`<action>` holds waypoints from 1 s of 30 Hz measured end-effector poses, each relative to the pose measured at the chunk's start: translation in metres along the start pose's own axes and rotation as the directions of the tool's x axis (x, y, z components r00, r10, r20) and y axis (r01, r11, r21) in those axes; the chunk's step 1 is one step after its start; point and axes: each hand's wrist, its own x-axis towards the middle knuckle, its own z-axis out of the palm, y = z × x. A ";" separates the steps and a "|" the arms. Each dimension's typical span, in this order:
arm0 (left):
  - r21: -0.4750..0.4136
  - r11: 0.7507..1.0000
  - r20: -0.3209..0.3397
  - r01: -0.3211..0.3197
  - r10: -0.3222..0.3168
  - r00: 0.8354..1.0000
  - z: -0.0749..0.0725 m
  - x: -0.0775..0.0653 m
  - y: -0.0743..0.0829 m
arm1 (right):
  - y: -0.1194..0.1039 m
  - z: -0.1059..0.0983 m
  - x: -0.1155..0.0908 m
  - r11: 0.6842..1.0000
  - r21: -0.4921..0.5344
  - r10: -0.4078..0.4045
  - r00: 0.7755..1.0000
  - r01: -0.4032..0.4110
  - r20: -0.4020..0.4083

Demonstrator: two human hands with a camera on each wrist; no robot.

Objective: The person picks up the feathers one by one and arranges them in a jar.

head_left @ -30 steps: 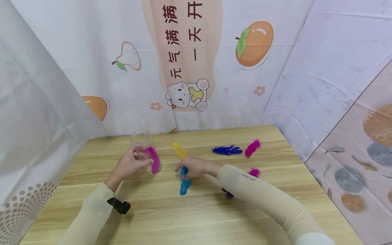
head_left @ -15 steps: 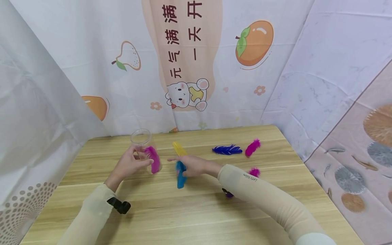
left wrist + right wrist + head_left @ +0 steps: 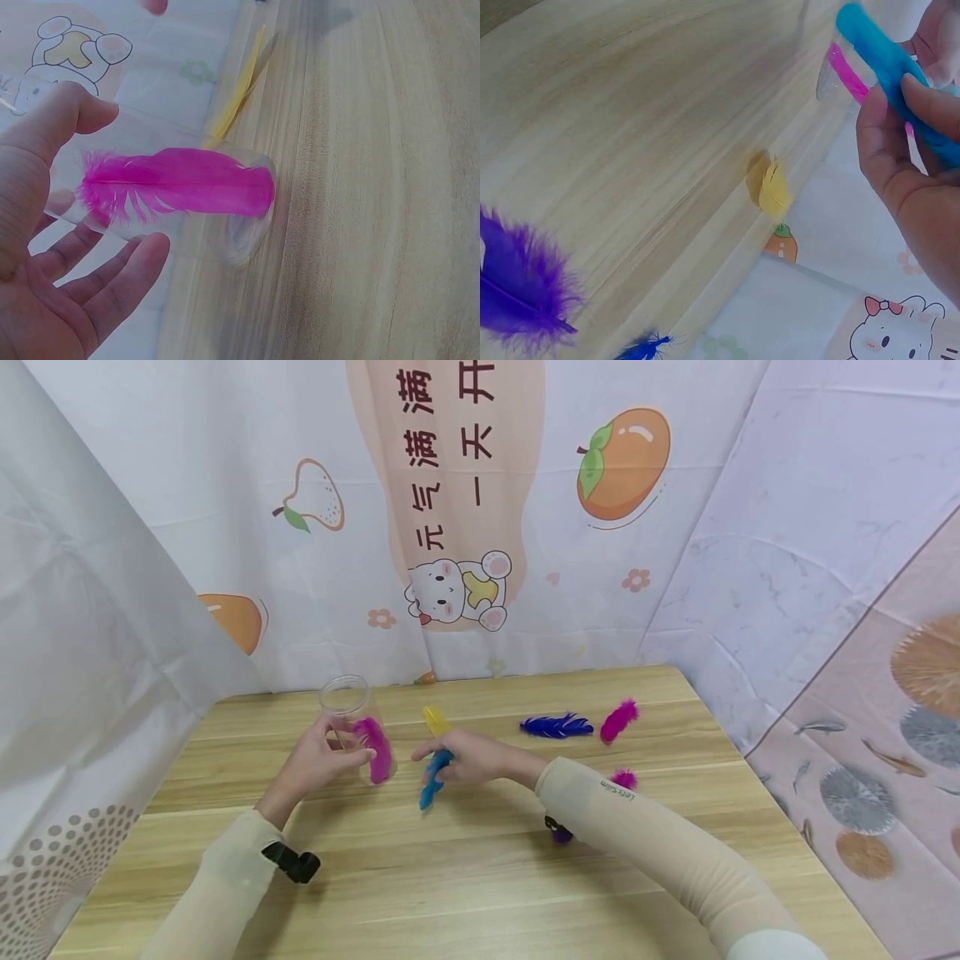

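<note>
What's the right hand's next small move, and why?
Probably lift the light-blue feather over the open mouth of the clear jar: the right hand pinches it beside the jar, not above it, while the left hand holds the jar, which already contains a magenta feather.

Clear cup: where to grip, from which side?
Grip the clear cup probably around its wall, below the rim, from the left, as the left hand does: it is round, mouth up, so that leaves the opening free, and the right hand, pinching a light blue feather, is on its right.
</note>
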 end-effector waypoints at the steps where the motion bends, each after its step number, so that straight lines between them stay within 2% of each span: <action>1: 0.000 1.000 0.000 0.000 0.000 1.000 0.000 0.000 0.000 | 0.000 -0.001 0.000 1.000 0.010 0.005 1.000 -0.005 -0.002; 8: 0.002 1.000 0.004 0.000 0.000 1.000 0.000 0.000 0.000 | -0.005 -0.005 -0.001 0.996 0.081 0.039 0.999 -0.037 -0.026; 13: 0.005 1.000 0.003 0.004 -0.004 1.000 -0.001 0.000 0.000 | -0.009 -0.007 -0.001 0.998 -0.010 0.066 0.996 -0.067 -0.068; 17: 0.003 1.000 0.003 -0.002 0.002 1.000 0.000 0.000 0.000 | -0.011 -0.008 0.000 0.988 -0.129 0.069 0.994 -0.080 -0.084; 20: 0.009 1.000 0.000 -0.013 0.013 1.000 0.000 0.000 -0.001 | -0.012 -0.008 0.001 0.982 -0.170 0.071 0.993 -0.086 -0.092; 26: 0.013 1.000 0.000 -0.018 0.018 1.000 0.000 0.000 -0.002 | -0.013 -0.009 0.002 0.990 -0.104 0.081 0.991 -0.092 -0.104; 30: 0.013 1.000 -0.004 -0.013 0.013 1.000 0.000 0.001 -0.002 | -0.019 -0.013 0.004 1.000 -0.008 0.029 0.988 -0.030 -0.151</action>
